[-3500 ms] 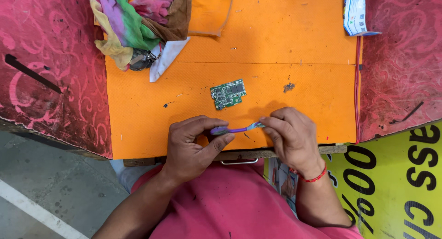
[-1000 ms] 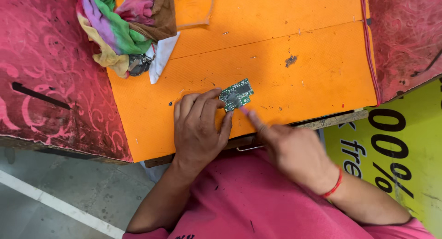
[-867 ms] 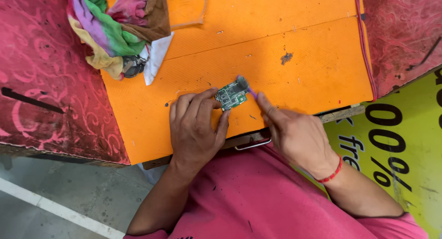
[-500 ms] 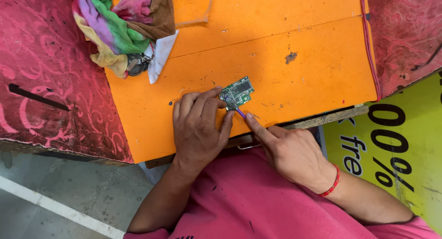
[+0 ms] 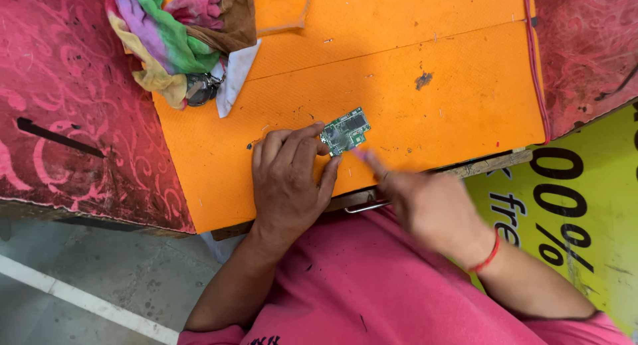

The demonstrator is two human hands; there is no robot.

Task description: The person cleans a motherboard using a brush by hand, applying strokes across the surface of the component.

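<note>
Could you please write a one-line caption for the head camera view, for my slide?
Left hand pins a small green circuit board to an orange table while the blurred right hand hovers beside it.

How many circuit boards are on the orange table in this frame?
1. The green circuit board lies on the orange table, its near end under the left hand fingertips. The cloth pile could hide others.

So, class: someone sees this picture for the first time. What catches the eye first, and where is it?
A small green circuit board lies mid-table on the bright orange top, pinned at its edge by the left hand. The right hand, blurred, sits just right of it. A bundle of colourful cloth lies at the far left corner.
</note>
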